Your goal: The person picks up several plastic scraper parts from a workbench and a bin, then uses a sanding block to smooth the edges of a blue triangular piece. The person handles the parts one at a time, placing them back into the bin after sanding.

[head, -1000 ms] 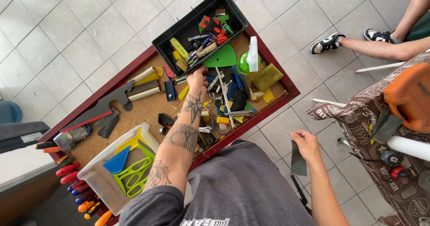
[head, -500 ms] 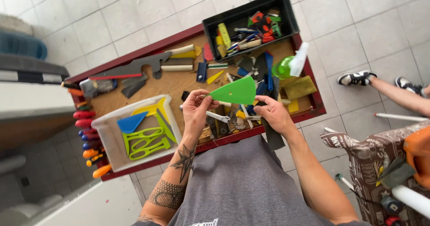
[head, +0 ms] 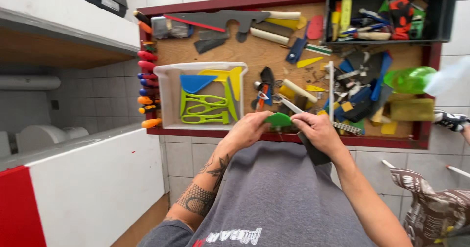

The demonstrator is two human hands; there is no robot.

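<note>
Green plastic scraper point(head: 279, 120): being held over the near edge of the red-rimmed tray point(head: 391, 143), between both hands. Left hand point(head: 248, 128) is being closed on its left end; right hand point(head: 320, 131) is being closed on a dark flat piece point(head: 313, 151). Judged best gripped firmly, edges kept level.

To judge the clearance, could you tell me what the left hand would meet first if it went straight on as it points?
Probably the green plastic piece that the left hand already touches, then the right hand; depth is unclear.
</note>
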